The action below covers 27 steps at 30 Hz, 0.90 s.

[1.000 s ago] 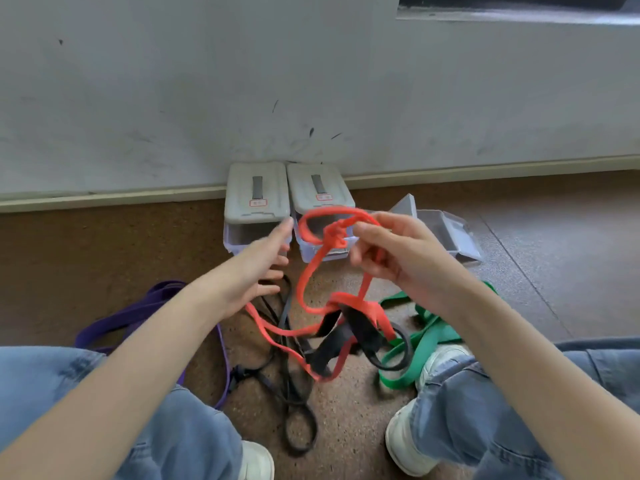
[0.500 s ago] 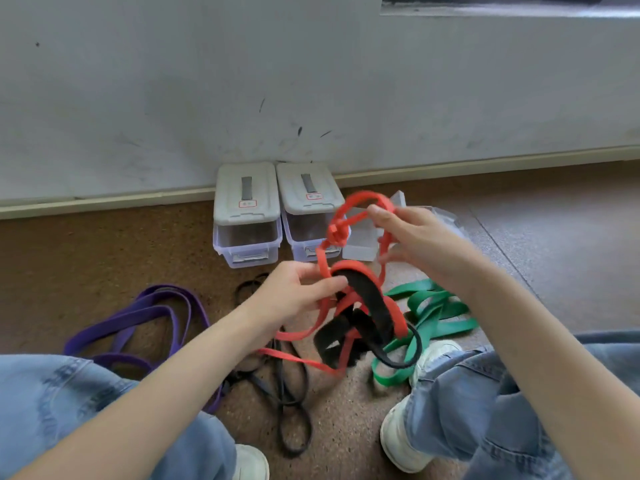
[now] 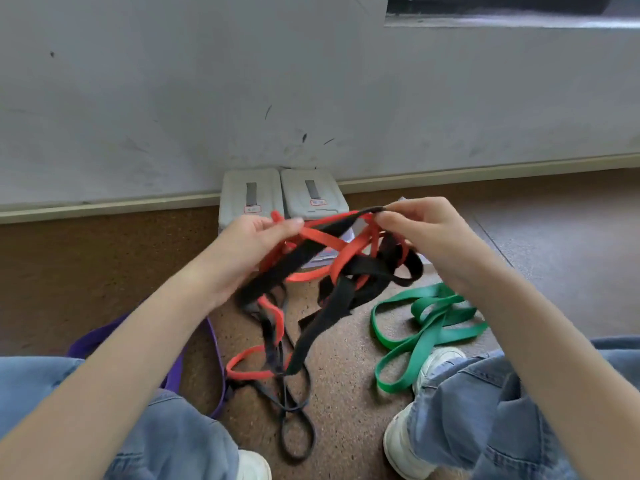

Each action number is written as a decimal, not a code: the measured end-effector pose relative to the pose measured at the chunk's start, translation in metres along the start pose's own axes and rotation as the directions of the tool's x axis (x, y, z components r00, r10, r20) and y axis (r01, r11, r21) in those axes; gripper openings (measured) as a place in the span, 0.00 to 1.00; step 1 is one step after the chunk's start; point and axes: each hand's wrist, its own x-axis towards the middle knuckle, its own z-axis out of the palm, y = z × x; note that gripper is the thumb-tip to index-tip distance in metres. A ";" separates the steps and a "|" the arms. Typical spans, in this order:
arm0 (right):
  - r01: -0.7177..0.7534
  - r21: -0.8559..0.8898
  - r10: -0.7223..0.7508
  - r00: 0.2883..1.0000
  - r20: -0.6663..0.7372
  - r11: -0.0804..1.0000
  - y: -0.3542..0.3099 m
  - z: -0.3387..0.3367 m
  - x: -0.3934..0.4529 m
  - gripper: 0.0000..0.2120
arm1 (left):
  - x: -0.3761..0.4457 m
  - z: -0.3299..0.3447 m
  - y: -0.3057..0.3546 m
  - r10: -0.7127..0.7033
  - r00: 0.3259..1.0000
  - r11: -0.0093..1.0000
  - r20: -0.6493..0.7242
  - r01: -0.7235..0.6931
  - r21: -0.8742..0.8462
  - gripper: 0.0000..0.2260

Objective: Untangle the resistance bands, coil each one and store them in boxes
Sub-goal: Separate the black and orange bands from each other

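Both hands are up in the middle of the knot right now. The left hand (image 3: pixel 258 237) pinches a flat red band (image 3: pixel 323 239) between thumb and fingers, and the right hand (image 3: pixel 420 228) has its fingers curled round the top of a wide black band (image 3: pixel 332 306) where it loops over. The tangle hangs between them, strung roughly left to right, with the black strap trailing down toward the floor and a thinner black band (image 3: pixel 296 434) lying in loops there. Looks like pulling the hands apart sideways is what frees it. The bands are flat, matte, rubbery. The green band (image 3: pixel 429 327) lies loose by the right shoe, the purple band (image 3: pixel 214 344) sits under the left arm. Two grey-lidded boxes (image 3: pixel 251 192) sit closed against the wall, just behind the hands.
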 end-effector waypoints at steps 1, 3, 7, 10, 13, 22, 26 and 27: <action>-0.026 0.030 0.027 0.998 -0.057 0.999 0.002 0.001 0.000 0.10 | 0.003 -0.004 -0.005 0.017 0.999 0.975 -0.033 -0.009 0.222 0.13; -0.080 0.081 0.091 0.986 -0.142 0.993 0.005 0.004 0.000 0.12 | 0.006 -0.008 -0.015 0.075 0.988 0.817 -0.136 0.018 0.576 0.10; -0.149 0.241 0.197 0.962 -0.189 0.959 0.004 0.008 -0.001 0.12 | -0.004 0.004 -0.009 -0.059 0.995 0.966 0.081 0.036 0.257 0.12; -0.154 0.415 0.214 0.971 -0.102 0.897 -0.001 0.014 -0.003 0.12 | -0.014 0.042 -0.013 -0.029 0.938 0.933 0.345 -0.098 0.346 0.18; -0.138 0.521 0.191 0.980 -0.048 0.843 -0.004 0.015 -0.005 0.12 | -0.019 0.065 -0.019 0.036 0.943 0.945 0.330 -0.140 0.297 0.20; -0.261 0.157 0.286 0.943 -0.170 0.953 0.013 -0.009 0.003 0.11 | -0.004 0.017 -0.013 0.097 0.993 0.990 0.069 -0.103 0.100 0.10; -0.207 0.429 0.284 0.951 -0.122 0.879 0.015 -0.011 0.004 0.10 | 0.002 0.002 -0.010 0.121 0.990 0.992 -0.073 -0.118 0.045 0.10; -0.165 0.503 0.255 0.960 -0.114 0.849 0.015 -0.011 0.005 0.11 | 0.002 0.002 -0.011 0.097 0.994 0.995 -0.052 -0.096 0.021 0.14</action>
